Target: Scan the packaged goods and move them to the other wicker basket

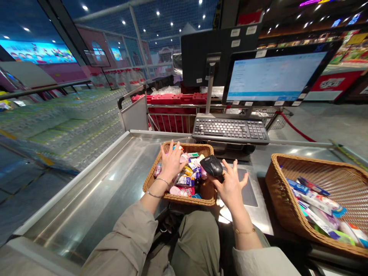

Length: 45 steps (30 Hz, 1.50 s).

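My left hand [171, 163] is over the near wicker basket [148, 178], with its fingers spread and its thumb close to a small round pink item [184, 157]. Several small packets and a blue-and-white tube-like pack [184, 180] lie jumbled in this basket. By the basket's right rim, my right hand [232, 188] has a black handheld barcode scanner [211, 165] between thumb and forefinger, its other fingers stretched outward. The scanner's handle is hidden. Whether my left hand touches any item, I cannot tell.
A second wicker basket [276, 191] with several packaged goods stands at the right. Behind the near basket are a keyboard [230, 129] and a lit monitor [276, 78]. The metal counter [115, 184] has a raised edge. Bottle packs [74, 119] are stacked beyond its left side.
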Tool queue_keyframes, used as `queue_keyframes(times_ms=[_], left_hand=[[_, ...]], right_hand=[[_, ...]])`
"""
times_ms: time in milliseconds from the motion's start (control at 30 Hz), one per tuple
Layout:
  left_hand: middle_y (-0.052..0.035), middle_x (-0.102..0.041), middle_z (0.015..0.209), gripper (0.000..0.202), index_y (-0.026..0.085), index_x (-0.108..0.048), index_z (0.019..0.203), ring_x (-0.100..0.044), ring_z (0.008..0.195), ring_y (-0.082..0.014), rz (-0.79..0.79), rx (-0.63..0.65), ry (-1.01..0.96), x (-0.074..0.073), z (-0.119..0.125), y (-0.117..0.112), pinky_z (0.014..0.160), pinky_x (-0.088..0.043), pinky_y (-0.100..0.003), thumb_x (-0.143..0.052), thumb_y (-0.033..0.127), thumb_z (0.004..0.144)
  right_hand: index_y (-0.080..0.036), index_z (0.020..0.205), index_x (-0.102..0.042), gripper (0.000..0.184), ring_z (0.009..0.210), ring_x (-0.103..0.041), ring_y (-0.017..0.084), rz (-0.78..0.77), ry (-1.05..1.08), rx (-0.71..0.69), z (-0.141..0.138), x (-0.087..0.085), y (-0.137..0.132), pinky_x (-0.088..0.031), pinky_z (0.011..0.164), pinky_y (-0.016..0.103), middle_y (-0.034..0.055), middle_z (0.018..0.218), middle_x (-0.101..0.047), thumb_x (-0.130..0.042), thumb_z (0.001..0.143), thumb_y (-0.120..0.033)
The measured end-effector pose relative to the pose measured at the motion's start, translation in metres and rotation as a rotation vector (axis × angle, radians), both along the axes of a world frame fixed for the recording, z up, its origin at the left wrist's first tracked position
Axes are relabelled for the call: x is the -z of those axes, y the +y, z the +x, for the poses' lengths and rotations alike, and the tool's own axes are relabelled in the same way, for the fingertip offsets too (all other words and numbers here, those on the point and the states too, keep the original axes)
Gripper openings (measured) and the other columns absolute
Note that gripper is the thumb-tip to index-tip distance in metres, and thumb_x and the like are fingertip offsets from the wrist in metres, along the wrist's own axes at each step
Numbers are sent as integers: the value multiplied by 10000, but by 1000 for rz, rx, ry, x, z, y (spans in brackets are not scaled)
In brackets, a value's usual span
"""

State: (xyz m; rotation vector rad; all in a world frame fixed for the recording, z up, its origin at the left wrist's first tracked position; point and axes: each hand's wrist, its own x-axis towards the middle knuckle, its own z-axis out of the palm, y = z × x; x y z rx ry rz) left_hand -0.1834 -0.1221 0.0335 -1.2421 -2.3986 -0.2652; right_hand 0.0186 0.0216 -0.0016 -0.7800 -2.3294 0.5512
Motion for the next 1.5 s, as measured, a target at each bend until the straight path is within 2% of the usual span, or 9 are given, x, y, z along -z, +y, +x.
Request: queue_keyframes(times_ms=[200, 500, 767, 900, 1033, 1133, 1233, 1367, 1500], left_hand=[[-121, -407, 1610, 370, 235, -619, 1043, -222, 1546, -392, 118, -112, -82, -9, 3, 6, 1198, -61, -769, -641, 569, 884], [-186, -459, 1566, 483, 175, -681, 1066, -235, 1538, -412, 42, -192, -26, 5, -3, 12, 1189, 23, -773, -590, 618, 894], [-209, -439, 1574, 584, 105, -661, 1270, -233, 1544, -380, -113, -106, 70, 13, -6, 28, 1230, 105, -673, -566, 558, 914], [-223, -455, 1559, 596, 83, -665, 1276, -215, 1551, -376, -164, -123, 83, 12, -3, 33, 1234, 119, -655, -560, 552, 922], [-238, -400, 1588, 660, 70, -627, 1330, -204, 1554, -379, -190, -140, 54, 14, -2, 32, 1237, 111, -651, -614, 564, 893], [-222, -358, 1616, 656, 116, -612, 1357, -192, 1556, -383, -187, -130, 24, 16, -4, 29, 1224, 91, -684, -629, 575, 889], [-180, -345, 1635, 587, 216, -602, 1380, -195, 1552, -396, -198, -69, 1, 15, -13, 24, 1185, 63, -754, -663, 533, 890], [-110, -288, 1672, 633, 384, -530, 1445, -158, 1555, -416, -310, 151, 2, 8, -29, 14, 1131, 31, -819, -752, 388, 853], [-43, -320, 1663, 652, 469, -588, 1363, -150, 1561, -378, -400, 315, 57, 0, -44, 10, 1154, 58, -773, -795, 234, 792]], right_hand=[[-235, 988, -727, 342, 1538, -216, 401, -22, 34, 12, 0, 1, 1, -33, 1107, 799, 106, 1498, -551, -537, 921, -511], [-232, 985, -730, 372, 1541, -208, 394, -20, 45, 13, 2, 0, 2, -35, 1104, 798, 104, 1502, -546, -469, 940, -494], [-224, 954, -726, 382, 1537, -225, 388, -20, 48, 19, 2, 0, 2, -38, 1113, 791, 110, 1493, -554, -465, 943, -504], [-230, 990, -729, 386, 1535, -230, 393, -18, 42, 26, 3, 0, 3, -55, 1105, 800, 109, 1487, -562, -458, 950, -503], [-229, 961, -733, 380, 1532, -241, 395, -25, 43, 36, 3, 0, 4, -60, 1106, 801, 107, 1483, -567, -472, 944, -505], [-231, 941, -730, 368, 1536, -236, 391, -42, 49, 36, 3, 0, 5, -52, 1113, 798, 96, 1490, -562, -483, 937, -503], [-229, 940, -726, 356, 1536, -239, 387, -55, 63, 42, 4, 1, 7, -32, 1122, 788, 95, 1492, -560, -498, 928, -502], [-228, 979, -722, 337, 1535, -243, 378, -62, 82, 46, 6, 2, 9, -4, 1131, 772, 111, 1490, -560, -534, 907, -498], [-224, 965, -715, 347, 1539, -224, 377, -81, 69, 48, 7, 2, 10, 4, 1131, 765, 113, 1491, -557, -528, 902, -510]])
